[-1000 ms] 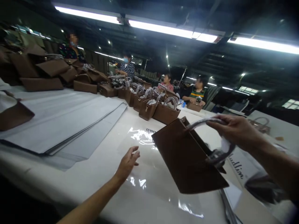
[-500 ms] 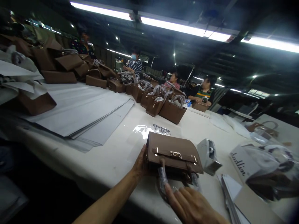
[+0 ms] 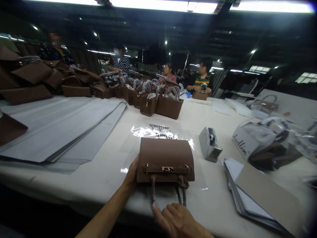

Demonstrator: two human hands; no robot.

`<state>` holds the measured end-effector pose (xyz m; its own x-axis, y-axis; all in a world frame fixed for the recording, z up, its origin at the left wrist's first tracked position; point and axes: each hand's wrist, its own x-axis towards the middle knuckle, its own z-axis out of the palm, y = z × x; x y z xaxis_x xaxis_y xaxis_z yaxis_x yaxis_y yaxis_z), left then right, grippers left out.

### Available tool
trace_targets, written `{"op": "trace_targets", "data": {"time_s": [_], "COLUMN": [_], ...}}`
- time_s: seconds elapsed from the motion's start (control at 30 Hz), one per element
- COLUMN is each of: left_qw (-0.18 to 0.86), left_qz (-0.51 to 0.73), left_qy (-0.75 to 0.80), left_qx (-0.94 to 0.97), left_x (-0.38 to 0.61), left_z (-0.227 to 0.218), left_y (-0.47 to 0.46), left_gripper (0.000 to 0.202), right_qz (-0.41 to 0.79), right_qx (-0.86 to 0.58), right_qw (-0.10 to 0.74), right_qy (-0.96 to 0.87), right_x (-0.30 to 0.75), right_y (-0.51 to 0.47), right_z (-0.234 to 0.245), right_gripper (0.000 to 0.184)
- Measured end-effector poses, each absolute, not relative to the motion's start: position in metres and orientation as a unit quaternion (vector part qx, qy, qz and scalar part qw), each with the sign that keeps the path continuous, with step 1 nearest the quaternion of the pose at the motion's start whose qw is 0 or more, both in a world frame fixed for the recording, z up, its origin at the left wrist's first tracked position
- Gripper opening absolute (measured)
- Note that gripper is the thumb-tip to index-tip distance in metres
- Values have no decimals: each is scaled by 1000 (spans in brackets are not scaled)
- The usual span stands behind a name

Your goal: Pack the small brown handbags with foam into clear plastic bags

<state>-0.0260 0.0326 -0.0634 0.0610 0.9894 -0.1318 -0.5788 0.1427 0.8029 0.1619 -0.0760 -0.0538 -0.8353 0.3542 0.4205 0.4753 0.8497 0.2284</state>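
A brown handbag with a gold clasp lies flap side up near the table's front edge, its handles pointing towards me. My left hand grips the bag's left side, with its fingers partly hidden behind the edge. Closed around the wrapped handles is my right hand. Under and beyond the handbag, a clear plastic bag with dark lettering is spread on the white table. A grey tape dispenser stands just to the right.
Brown handbags with wrapped handles crowd the far side. Large white sheets lie at left. Cards and a plastic-wrapped handbag are at right. Several people work across the table, one with a small bag.
The handbag has turned from tilted to squarer and lies lower, over the clear plastic bag. Both hands keep their hold. My view has swung, shifting the surroundings to the left.
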Motion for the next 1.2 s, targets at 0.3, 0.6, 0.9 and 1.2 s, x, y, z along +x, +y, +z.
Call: {"op": "trace_targets", "data": {"time_s": [0.3, 0.6, 0.9, 1.2], "left_qw": [678, 680, 690, 656], "left_qz": [602, 628, 624, 651], "left_qy": [352, 310, 242, 249], "left_qx": [229, 216, 276, 291], "left_x": [-25, -32, -36, -36], "left_z": [-75, -79, -86, -93], "left_y": [31, 29, 31, 34], "left_gripper": [35, 44, 54, 48], "right_qz": [-158, -185, -43, 22], "right_qx": [-265, -333, -319, -397], "right_qw": [219, 435, 545, 608], "right_qy": [-926, -816, -774, -687], "right_x": [167, 189, 207, 202], "right_y": [-61, -2, 54, 92], "right_z": [-9, 25, 3, 21], "right_gripper": [35, 70, 31, 10]}}
